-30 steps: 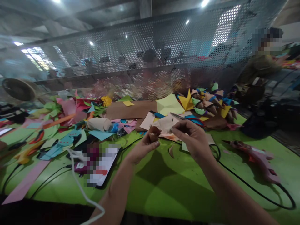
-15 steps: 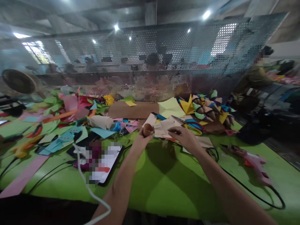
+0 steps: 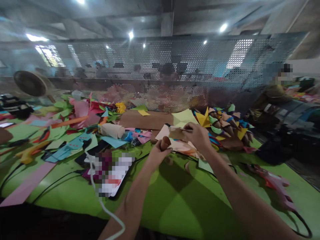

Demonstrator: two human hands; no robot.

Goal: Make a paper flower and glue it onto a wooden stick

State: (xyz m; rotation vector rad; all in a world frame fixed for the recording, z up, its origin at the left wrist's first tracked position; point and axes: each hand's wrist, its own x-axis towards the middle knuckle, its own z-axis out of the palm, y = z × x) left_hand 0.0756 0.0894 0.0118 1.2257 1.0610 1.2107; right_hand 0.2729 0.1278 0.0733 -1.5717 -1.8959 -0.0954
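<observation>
My left hand [image 3: 157, 155] is closed around a small brown rolled paper piece [image 3: 165, 142], its round open end facing up. My right hand [image 3: 198, 136] pinches the edge of a thin, pale beige piece [image 3: 176, 133], which is raised off the table and stretches leftward. Whether this piece is paper or cloth I cannot tell. Beneath it lie cream and peach paper sheets [image 3: 183, 146]. Blue and red scissor handles [image 3: 215, 141] show just past my right wrist; the blades are hidden behind the hand.
Paper scraps [image 3: 81, 110] pile up at the left. A phone [image 3: 120, 176] and a white cable [image 3: 107, 208] lie near my left forearm. A pink glue gun [image 3: 277, 185] rests on the right, a yellow one [image 3: 31, 153] far left. Finished-looking paper cones [image 3: 225, 121] cluster behind.
My right hand has moved up and away, lifting the pale piece off the sheets. My left hand has shifted slightly right with the brown roll. The camera view has tilted a little.
</observation>
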